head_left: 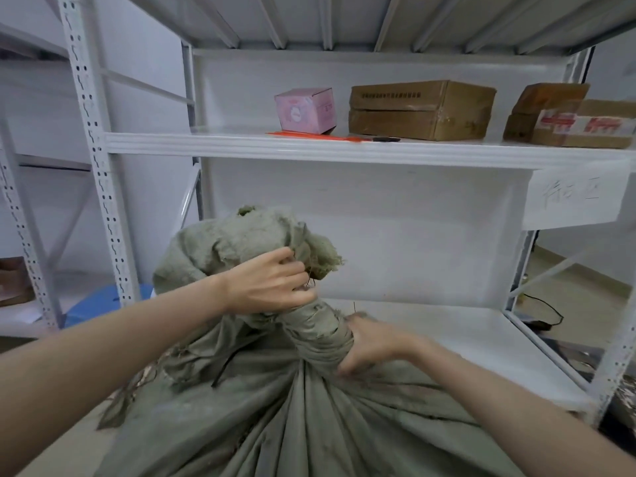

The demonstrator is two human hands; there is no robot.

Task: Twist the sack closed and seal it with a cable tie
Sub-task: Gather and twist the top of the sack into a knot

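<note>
While left hand [272,284] clamps the bunched sack [292,425] mouth, right hand [371,346] curls round the twisted neck just below it. Twist looks about done; 0 ties visible on neck. Orange cable ties [320,135] lie on shelf [309,150] well above both hands, untouched.

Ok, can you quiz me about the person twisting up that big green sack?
1. True or false: the left hand grips the sack higher up than the right hand.
2. Where do the thin orange strips lie? A: on the floor. B: on the shelf. C: inside the sack.
3. Fill the gap: the small box beside the brown cartons is ____.

Key: 1 true; 2 B; 3 pink.
</note>
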